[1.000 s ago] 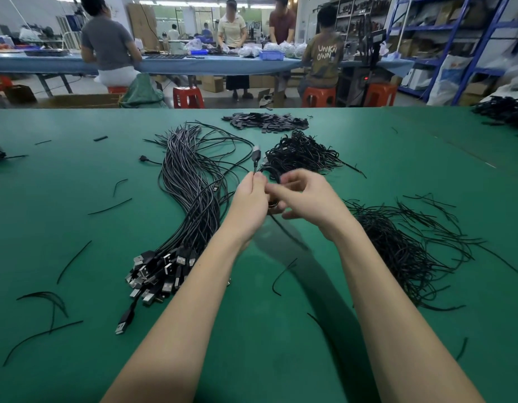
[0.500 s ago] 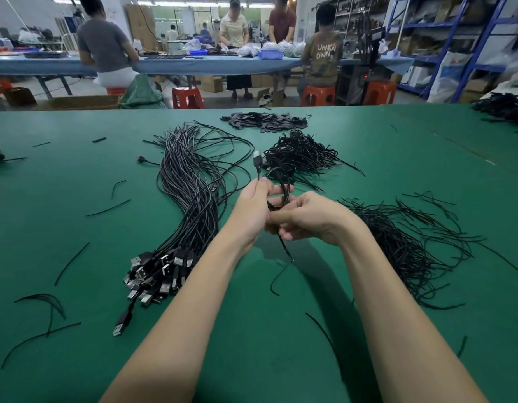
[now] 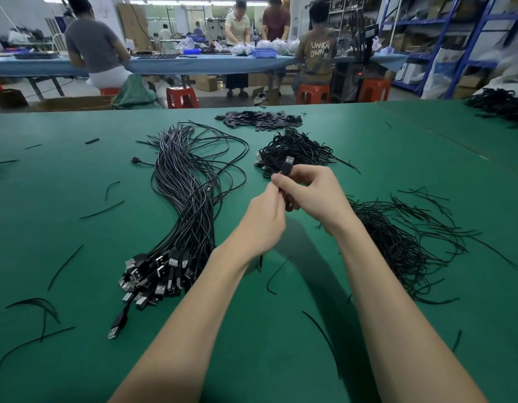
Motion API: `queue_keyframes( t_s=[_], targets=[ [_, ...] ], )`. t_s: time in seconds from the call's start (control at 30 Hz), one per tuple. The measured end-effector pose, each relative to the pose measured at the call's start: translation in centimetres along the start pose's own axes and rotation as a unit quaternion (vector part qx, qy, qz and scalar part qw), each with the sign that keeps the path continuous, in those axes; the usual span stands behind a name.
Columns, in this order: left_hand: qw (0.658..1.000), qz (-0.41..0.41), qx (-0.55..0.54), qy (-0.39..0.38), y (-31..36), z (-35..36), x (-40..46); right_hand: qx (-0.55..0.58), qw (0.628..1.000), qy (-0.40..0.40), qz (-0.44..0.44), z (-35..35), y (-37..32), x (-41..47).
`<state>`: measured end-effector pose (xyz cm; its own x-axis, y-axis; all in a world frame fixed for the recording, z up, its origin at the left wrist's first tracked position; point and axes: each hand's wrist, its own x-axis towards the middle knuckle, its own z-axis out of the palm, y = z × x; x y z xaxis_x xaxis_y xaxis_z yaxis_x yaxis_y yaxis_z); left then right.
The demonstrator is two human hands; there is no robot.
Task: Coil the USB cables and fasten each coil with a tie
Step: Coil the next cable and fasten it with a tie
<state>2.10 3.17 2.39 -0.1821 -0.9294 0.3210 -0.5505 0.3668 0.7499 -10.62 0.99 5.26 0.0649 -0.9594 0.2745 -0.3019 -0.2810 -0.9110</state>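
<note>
Both hands meet above the green table (image 3: 77, 228), gripping one coiled USB cable (image 3: 286, 181). Right hand (image 3: 313, 196) has fingers curled round the coil; the USB-A plug (image 3: 288, 164) pokes up just above its fingertips. Left hand (image 3: 265, 219) pinches the same coil from below-left, touching the right. Whether a tie is on yet: can't tell, fingers hide it. Judging by this, step = fastening. Next needs a tie twisted tight w/o the loops slipping. Uncoiled cable bundle (image 3: 188, 205) lies left of the grip, loose ties (image 3: 403, 237) right, finished coils (image 3: 295, 149) just beyond.
</note>
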Motion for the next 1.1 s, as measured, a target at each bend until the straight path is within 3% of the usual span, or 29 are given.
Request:
queue_keyframes(
  t_s=[0.2,0.47,0.5,0.57,0.63,0.67,0.8,0.9,1.1],
  targets=[
    [0.990,-0.016,-0.139,0.027,0.6,0.8,-0.1,0.029,0.997,0.078,0.003,-0.4,1.0,0.6],
    [0.988,-0.045,-0.117,0.085,-0.7,1.3,-0.1,0.060,0.994,0.034,0.080,-0.9,1.4,0.7],
    [0.981,-0.071,-0.155,0.091,-0.9,1.3,0.0,0.021,0.995,0.019,0.095,-1.7,1.4,0.8],
    [0.956,-0.122,-0.246,0.103,-1.3,1.0,0.2,-0.203,0.974,-0.011,0.101,-3.7,1.7,0.9],
    [0.928,-0.148,-0.320,0.118,-1.5,0.6,0.4,-0.396,0.907,-0.035,0.136,-5.2,2.2,0.5],
    [0.915,-0.156,-0.350,0.125,-1.6,0.4,0.5,-0.430,0.886,-0.043,0.170,-5.5,2.6,0.3],
    [0.879,-0.171,-0.424,0.135,-1.7,0.2,0.7,-0.417,0.873,-0.025,0.252,-5.0,3.5,-0.2],
    [0.871,-0.174,-0.440,0.130,-1.7,0.2,0.7,-0.433,0.868,-0.009,0.243,-4.7,3.9,-0.1],
    [0.859,-0.179,-0.464,0.124,-1.8,0.1,0.8,-0.475,0.849,-0.059,0.223,-4.3,3.5,-0.1]
  ],
)
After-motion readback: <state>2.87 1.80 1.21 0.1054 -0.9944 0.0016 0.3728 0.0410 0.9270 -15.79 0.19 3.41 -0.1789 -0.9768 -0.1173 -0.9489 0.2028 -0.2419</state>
